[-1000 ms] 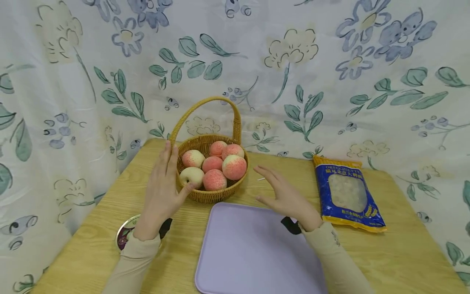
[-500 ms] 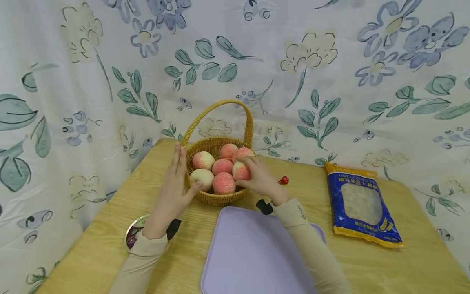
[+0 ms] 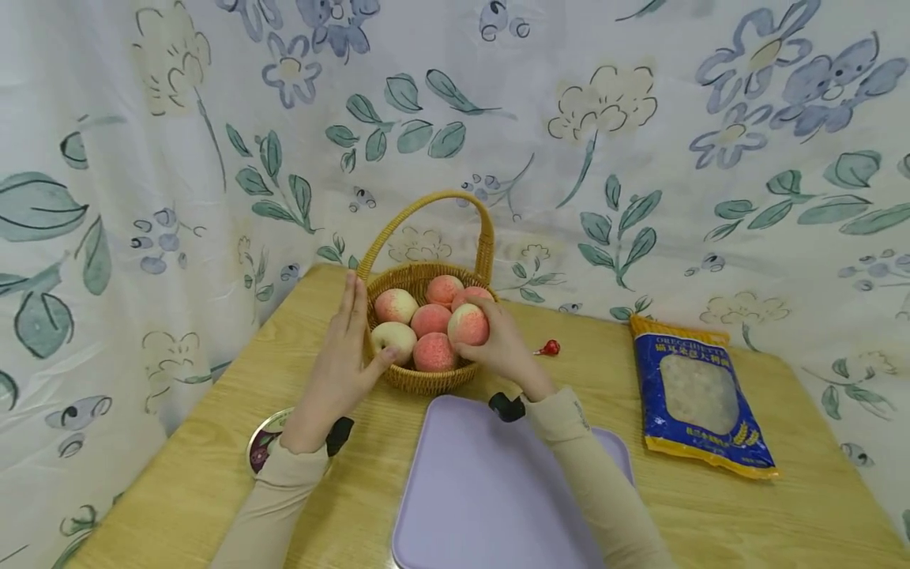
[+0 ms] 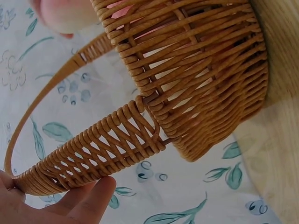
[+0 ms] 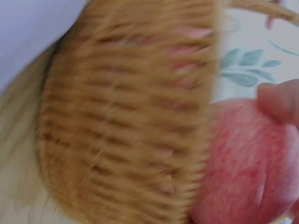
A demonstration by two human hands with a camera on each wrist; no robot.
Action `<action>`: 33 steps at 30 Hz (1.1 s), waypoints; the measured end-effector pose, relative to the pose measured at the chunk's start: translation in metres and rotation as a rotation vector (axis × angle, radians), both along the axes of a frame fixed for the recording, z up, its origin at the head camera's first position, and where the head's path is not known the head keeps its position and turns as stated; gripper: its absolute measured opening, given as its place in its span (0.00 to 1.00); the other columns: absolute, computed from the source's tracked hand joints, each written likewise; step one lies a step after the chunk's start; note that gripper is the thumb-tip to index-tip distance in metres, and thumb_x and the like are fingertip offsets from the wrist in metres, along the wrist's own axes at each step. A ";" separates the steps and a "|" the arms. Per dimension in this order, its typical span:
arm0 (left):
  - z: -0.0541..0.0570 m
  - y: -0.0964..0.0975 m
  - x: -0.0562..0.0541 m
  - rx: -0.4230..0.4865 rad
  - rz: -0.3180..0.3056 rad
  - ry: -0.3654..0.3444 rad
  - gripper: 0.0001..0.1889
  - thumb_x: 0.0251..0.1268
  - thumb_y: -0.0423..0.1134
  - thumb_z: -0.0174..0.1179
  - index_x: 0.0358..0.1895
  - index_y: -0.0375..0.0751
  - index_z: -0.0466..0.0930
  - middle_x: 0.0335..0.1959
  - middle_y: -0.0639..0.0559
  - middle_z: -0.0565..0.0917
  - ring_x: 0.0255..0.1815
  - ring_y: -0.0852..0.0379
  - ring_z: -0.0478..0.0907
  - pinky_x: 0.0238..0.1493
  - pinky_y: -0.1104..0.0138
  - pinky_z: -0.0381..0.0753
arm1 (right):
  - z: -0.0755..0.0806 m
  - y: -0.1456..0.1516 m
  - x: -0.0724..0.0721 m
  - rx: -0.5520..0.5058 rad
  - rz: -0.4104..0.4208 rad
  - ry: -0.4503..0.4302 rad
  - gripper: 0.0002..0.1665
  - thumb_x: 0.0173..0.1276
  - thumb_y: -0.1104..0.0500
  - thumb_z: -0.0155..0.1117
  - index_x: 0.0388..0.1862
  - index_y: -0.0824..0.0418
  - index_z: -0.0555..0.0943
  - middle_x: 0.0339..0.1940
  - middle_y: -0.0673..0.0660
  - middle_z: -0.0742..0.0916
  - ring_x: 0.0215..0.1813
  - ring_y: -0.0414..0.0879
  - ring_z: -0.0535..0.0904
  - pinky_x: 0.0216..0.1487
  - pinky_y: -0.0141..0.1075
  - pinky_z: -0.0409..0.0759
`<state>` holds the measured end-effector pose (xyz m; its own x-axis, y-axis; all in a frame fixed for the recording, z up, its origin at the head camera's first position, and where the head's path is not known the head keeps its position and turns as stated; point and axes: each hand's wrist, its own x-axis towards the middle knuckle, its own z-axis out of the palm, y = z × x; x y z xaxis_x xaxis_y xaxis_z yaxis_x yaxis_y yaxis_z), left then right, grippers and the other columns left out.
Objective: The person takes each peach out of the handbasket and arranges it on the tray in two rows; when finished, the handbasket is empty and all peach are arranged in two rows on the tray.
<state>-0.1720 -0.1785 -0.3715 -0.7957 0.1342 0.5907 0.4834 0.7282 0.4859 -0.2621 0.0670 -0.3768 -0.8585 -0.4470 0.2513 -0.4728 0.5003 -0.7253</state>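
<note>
At the right rim of the wicker basket (image 3: 426, 383), the red-and-cream peach (image 3: 469, 325) is grasped by the nearer right hand (image 3: 506, 346), on whose left it lies, while the handle (image 4: 84, 154) is touched by the left hand (image 3: 344, 356), fingers extended.

Seven peaches (image 3: 435, 353) and one wicker basket (image 3: 425, 385)

On one table (image 3: 711, 521), the peaches numbered seven: six flushed with pink or red and one almost wholly pale. The basket was single, with one handle (image 3: 426, 197). One left hand (image 3: 337, 359) and one right hand (image 3: 508, 348) came to two, with two beige sleeves (image 3: 607, 494) and two black pieces (image 3: 507, 407) at the wrists. Besides these there were one lilac tray (image 3: 498, 490), one blue-and-yellow bag (image 3: 700, 391), one round tin (image 3: 263, 450), partly hidden, and one small red object (image 3: 549, 348).
</note>
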 end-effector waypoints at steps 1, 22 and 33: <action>-0.001 0.000 0.000 0.001 -0.001 -0.006 0.52 0.63 0.76 0.31 0.78 0.44 0.30 0.81 0.45 0.32 0.76 0.31 0.48 0.67 0.35 0.57 | 0.001 0.001 0.003 -0.033 0.011 -0.036 0.44 0.56 0.59 0.73 0.71 0.60 0.65 0.65 0.64 0.75 0.61 0.58 0.76 0.57 0.51 0.78; 0.000 -0.004 -0.002 0.007 0.031 -0.019 0.52 0.62 0.76 0.37 0.78 0.51 0.26 0.81 0.49 0.30 0.78 0.31 0.41 0.68 0.33 0.51 | -0.018 0.033 0.048 -0.154 0.412 -0.709 0.31 0.75 0.45 0.43 0.71 0.59 0.61 0.53 0.62 0.76 0.38 0.47 0.79 0.27 0.39 0.80; -0.002 0.003 -0.002 -0.013 0.021 -0.016 0.51 0.63 0.75 0.38 0.78 0.51 0.26 0.81 0.48 0.30 0.78 0.32 0.42 0.69 0.34 0.52 | -0.045 0.021 0.054 0.005 0.178 -0.677 0.31 0.74 0.39 0.48 0.63 0.59 0.65 0.55 0.62 0.75 0.27 0.47 0.78 0.22 0.39 0.81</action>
